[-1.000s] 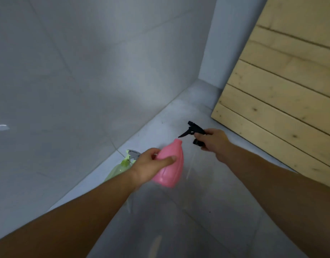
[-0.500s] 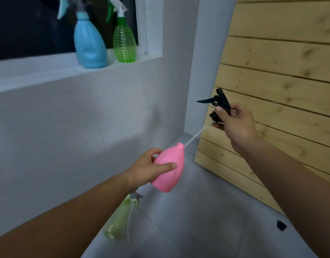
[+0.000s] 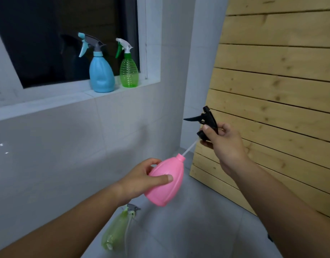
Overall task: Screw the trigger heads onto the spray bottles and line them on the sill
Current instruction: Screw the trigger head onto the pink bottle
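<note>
My left hand (image 3: 141, 180) grips a pink spray bottle (image 3: 166, 181), tilted with its open neck pointing up and right. My right hand (image 3: 223, 144) holds a black trigger head (image 3: 207, 121) above and right of the bottle. The head's thin white dip tube (image 3: 189, 148) runs down into the bottle's neck; head and neck are apart. On the white window sill (image 3: 54, 101) stand a blue bottle (image 3: 101, 74) and a clear green bottle (image 3: 128, 71), both with trigger heads on. A pale green bottle (image 3: 115, 231) lies on the floor below my left arm, a grey trigger head (image 3: 133, 208) at its neck.
A wall of pale wooden planks (image 3: 279, 90) fills the right side. White tiled wall runs under the sill, with a dark window pane (image 3: 48, 34) above. The grey tiled floor (image 3: 197, 229) spreads below my hands.
The view rose from the floor to the window sill. Both hands lifted; the trigger head came up and right, with its tube now reaching into the pink bottle's neck.
</note>
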Demonstrator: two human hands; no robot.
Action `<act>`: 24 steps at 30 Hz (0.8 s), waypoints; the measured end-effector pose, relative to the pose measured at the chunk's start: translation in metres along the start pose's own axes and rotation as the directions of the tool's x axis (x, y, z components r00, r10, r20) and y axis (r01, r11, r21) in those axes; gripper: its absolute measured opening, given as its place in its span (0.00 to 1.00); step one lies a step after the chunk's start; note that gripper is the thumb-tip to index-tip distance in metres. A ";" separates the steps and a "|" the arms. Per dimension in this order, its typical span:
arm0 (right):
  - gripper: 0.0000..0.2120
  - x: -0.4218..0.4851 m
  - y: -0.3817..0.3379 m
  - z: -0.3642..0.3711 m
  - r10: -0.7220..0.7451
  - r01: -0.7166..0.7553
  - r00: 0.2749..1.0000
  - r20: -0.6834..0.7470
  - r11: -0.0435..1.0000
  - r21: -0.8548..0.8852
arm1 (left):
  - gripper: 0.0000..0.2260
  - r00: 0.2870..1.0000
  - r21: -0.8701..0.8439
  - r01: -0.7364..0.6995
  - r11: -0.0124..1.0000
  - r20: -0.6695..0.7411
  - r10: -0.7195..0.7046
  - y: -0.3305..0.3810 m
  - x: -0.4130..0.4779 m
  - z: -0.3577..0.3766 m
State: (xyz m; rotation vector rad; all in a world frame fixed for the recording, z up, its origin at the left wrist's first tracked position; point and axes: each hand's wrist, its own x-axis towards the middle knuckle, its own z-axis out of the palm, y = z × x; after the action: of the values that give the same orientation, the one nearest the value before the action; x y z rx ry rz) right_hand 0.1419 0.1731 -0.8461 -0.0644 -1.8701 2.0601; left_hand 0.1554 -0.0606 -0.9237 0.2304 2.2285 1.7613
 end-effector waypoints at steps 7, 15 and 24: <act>0.11 -0.014 0.016 0.005 0.094 -0.090 0.978 0.188 0.995 -0.032 | 0.25 0.998 -0.054 -0.013 0.998 0.065 0.016 0.015 -0.007 0.002; 0.14 -0.020 0.015 0.004 0.151 -0.175 0.940 0.306 0.983 0.050 | 0.21 0.994 -0.154 0.034 0.987 0.104 -0.018 0.016 -0.008 0.001; 0.13 -0.018 0.015 0.000 0.159 -0.222 0.850 0.502 0.973 0.068 | 0.31 0.991 -0.262 0.084 0.961 0.127 -0.052 0.012 -0.009 0.000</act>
State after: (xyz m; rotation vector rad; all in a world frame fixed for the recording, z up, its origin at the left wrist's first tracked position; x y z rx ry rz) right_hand 0.1557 0.1667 -0.8640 0.3593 -2.0791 2.5089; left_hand 0.1633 -0.0607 -0.9107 0.1911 1.8696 1.9311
